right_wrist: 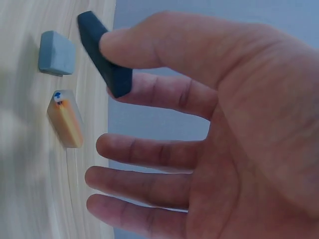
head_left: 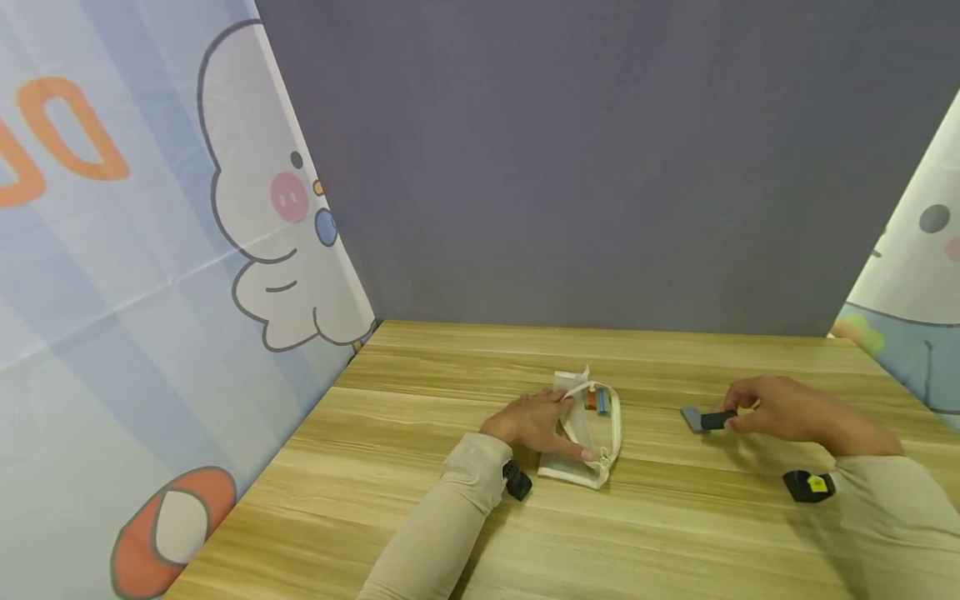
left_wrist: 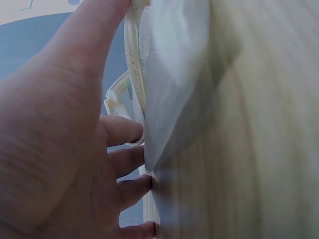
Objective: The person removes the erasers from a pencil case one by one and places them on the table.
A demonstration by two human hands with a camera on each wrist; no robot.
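Note:
My left hand (head_left: 536,423) rests on a white mesh zip pouch (head_left: 558,464). Its thumb and fingers are spread and touch the edges of the part-opened pouch; the zipper edge (left_wrist: 134,64) shows beside them in the left wrist view. An orange-red piece (head_left: 591,401) and a blue piece (head_left: 602,402) show at the far end of the pouch. Between thumb and index finger, my right hand (head_left: 787,410) pinches a small black block (right_wrist: 102,52) above the table, its other fingers extended. A grey block (right_wrist: 56,53) and an orange block (right_wrist: 66,122) lie on the table near it.
Both hands work over a wood-grain table (head_left: 450,367). A dark grey panel (head_left: 600,167) stands along its back edge. Printed cartoon curtains hang at the left (head_left: 165,250) and right (head_left: 915,275). Black wrist cameras sit under both wrists.

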